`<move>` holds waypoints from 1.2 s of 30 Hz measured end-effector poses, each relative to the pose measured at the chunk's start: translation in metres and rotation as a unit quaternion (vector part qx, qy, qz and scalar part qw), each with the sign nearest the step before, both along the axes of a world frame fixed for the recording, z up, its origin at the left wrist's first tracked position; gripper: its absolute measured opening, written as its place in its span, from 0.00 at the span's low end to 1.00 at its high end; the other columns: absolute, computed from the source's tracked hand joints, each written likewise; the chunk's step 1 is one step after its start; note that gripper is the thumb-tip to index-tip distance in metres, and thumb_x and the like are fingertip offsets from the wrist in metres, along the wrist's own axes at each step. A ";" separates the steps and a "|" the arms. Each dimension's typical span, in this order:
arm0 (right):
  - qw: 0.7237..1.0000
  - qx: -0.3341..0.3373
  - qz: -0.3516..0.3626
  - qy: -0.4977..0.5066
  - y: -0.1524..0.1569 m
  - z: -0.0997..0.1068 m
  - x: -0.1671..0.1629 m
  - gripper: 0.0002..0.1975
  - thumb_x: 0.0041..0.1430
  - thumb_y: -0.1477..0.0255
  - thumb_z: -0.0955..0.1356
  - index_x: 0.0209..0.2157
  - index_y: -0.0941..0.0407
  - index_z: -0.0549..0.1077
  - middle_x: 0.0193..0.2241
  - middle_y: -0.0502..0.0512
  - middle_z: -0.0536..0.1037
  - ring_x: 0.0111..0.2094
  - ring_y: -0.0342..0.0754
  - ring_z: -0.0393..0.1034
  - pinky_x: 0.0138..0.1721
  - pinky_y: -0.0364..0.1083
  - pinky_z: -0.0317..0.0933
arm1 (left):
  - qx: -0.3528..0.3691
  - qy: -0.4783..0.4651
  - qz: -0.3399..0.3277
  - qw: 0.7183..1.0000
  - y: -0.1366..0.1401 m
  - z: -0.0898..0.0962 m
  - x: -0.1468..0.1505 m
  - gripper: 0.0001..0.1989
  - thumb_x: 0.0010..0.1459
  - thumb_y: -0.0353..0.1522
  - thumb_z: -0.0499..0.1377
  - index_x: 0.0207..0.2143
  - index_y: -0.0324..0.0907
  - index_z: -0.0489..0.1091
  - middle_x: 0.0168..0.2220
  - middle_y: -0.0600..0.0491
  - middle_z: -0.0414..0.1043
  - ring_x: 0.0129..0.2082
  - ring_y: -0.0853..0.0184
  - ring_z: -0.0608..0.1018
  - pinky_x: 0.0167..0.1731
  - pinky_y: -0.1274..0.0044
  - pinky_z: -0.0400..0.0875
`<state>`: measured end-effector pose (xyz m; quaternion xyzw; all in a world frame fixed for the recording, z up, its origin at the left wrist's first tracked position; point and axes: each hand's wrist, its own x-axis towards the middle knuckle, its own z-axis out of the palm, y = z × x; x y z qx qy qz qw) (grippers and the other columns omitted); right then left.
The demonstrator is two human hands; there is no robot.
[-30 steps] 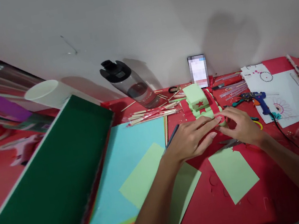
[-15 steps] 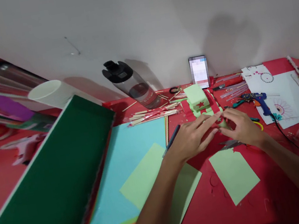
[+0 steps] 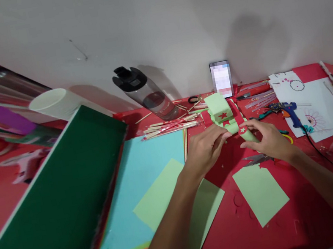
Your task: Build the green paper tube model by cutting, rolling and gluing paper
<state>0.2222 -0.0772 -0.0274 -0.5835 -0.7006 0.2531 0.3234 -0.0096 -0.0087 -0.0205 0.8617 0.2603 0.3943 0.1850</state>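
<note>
A light-green paper model (image 3: 220,108) with a boxy top, red stars and red bands sits near the wall. At its front, my right hand (image 3: 267,137) is closed around a green paper roll (image 3: 248,136), thumb below and fingers above. The roll's red round end (image 3: 243,130) bears a pale star. My left hand (image 3: 207,145) is curled in a pinch against the model's green front edge, left of the roll; its fingers partly hide the contact. Scissors (image 3: 256,159) lie just below my right hand, close to a cut green sheet (image 3: 263,195).
Left of my arms lie blue and green papers (image 3: 153,157) and a leaning green board (image 3: 54,204). A water bottle (image 3: 152,97), bundled sticks (image 3: 170,127) and a phone (image 3: 222,80) line the wall. At right are a blue glue gun (image 3: 293,115), its cord and printed white paper (image 3: 321,106).
My left hand has drawn back leftward from the roll's starred end, and its fingers have curled into a pinch. My right hand stays on the roll, with its starred end now showing.
</note>
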 end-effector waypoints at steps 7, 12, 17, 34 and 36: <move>0.996 -0.068 0.017 0.045 -0.003 0.004 -0.007 0.24 0.57 0.62 0.78 0.50 0.49 0.68 0.44 0.55 0.84 0.45 0.54 0.82 0.44 0.52 0.73 | -0.187 0.080 -0.045 0.978 -0.012 0.004 0.011 0.21 0.68 0.44 0.62 0.58 0.44 0.71 0.52 0.47 0.80 0.40 0.63 0.82 0.37 0.73 0.75; 0.997 -0.062 0.034 0.027 -0.001 0.003 -0.004 0.22 0.58 0.66 0.77 0.50 0.49 0.68 0.47 0.55 0.82 0.47 0.54 0.80 0.47 0.54 0.73 | -0.284 0.066 -0.059 0.955 -0.012 0.004 0.015 0.12 0.67 0.41 0.63 0.49 0.46 0.75 0.46 0.52 0.81 0.37 0.65 0.80 0.37 0.73 0.74; 0.997 -0.024 0.013 0.065 0.004 0.002 0.010 0.28 0.59 0.66 0.77 0.59 0.45 0.68 0.56 0.57 0.78 0.58 0.57 0.74 0.59 0.59 0.69 | -0.399 -0.073 -0.009 0.914 0.000 -0.003 0.008 0.15 0.64 0.42 0.64 0.47 0.44 0.72 0.42 0.51 0.78 0.38 0.65 0.81 0.39 0.72 0.76; 0.920 -0.015 -0.122 0.371 0.026 -0.018 0.031 0.22 0.54 0.57 0.79 0.47 0.51 0.76 0.41 0.55 0.83 0.41 0.52 0.80 0.42 0.49 0.76 | -0.274 0.003 0.193 0.942 0.020 -0.014 -0.014 0.19 0.67 0.45 0.59 0.55 0.45 0.67 0.56 0.43 0.74 0.52 0.54 0.79 0.50 0.62 0.76; 0.912 -0.019 -0.131 0.389 0.029 -0.023 0.031 0.23 0.55 0.55 0.78 0.46 0.51 0.75 0.43 0.56 0.83 0.42 0.52 0.79 0.42 0.49 0.76 | -0.255 0.073 0.212 0.940 0.022 -0.018 -0.017 0.24 0.68 0.46 0.57 0.61 0.45 0.64 0.61 0.40 0.70 0.56 0.50 0.78 0.53 0.58 0.75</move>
